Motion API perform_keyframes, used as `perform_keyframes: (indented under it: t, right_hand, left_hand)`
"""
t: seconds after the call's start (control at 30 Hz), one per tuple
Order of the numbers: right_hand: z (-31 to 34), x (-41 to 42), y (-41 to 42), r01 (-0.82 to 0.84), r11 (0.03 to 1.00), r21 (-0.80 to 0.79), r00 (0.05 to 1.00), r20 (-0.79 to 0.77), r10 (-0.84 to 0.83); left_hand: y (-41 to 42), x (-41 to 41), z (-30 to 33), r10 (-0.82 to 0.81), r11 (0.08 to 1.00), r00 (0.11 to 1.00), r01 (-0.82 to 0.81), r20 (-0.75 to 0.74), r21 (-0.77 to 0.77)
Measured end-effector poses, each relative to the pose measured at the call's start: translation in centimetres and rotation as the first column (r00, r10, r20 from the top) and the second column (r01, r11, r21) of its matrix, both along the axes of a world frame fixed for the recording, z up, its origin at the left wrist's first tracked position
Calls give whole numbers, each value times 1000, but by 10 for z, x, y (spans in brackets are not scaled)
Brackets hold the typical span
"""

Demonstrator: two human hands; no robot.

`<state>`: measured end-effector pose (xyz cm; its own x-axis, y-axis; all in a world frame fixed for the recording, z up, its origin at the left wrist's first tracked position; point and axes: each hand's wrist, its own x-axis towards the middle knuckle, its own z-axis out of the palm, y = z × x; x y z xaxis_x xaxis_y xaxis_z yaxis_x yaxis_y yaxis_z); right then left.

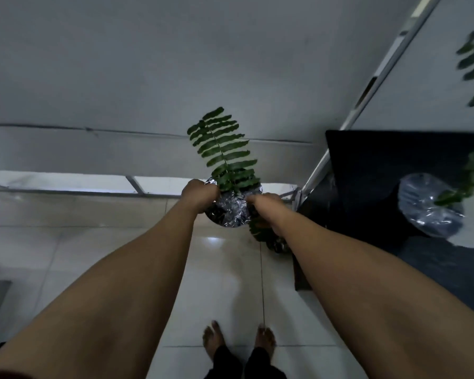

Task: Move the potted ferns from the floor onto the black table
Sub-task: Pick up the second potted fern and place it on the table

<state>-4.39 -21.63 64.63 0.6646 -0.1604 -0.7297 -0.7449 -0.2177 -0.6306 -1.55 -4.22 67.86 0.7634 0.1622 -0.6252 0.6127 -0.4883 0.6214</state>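
Note:
I hold a potted fern point(231, 209) in a foil-wrapped pot out in front of me, above the tiled floor, with one long green frond pointing up. My left hand point(199, 194) grips the pot's left rim and my right hand point(266, 205) grips its right rim. Another potted fern point(274, 239) stands on the floor beneath my right wrist, mostly hidden. On the black table point(372, 165) at the right stands a third fern in a foil-wrapped pot point(428, 206), its fronds running up the right edge.
A grey wall faces me, with a metal rail point(66, 191) along its foot. A slanted metal frame post point(367, 99) rises beside the table's left corner. My bare feet point(238, 340) stand on the white tiles. A dark mat point(449, 269) lies at the right.

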Motion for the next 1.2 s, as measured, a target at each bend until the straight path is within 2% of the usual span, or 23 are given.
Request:
perform_keyframes:
  t: [0.23,0.5,0.7,0.9,1.1,1.2]
  right_hand:
    - [77,-12,-17,-10,1000,-18,995,101,12]
    - [111,-58,-66,100,995,-24,978,184,-94]
    - [112,-107,-141,144,987,-77,974,185,-128]
    - [111,-170,-236,119,990,-71,980,170,-105]
    - [122,-237,-332,18,984,-176,971,238,25]
    - [125,-258,-373,78,987,-141,977,208,-47]
  left_hand:
    - [-13,-16,79,18,998,997,-13,71,-62]
    - [-58,-48,107,-58,996,990,66,129,-65]
    - [-127,-86,111,-118,986,980,135,157,-100]
    - [-213,-143,107,-135,974,981,157,142,-160]
    - [-306,-209,107,-112,973,982,139,151,-182]
    - [-347,-226,108,-137,971,982,159,131,-178]
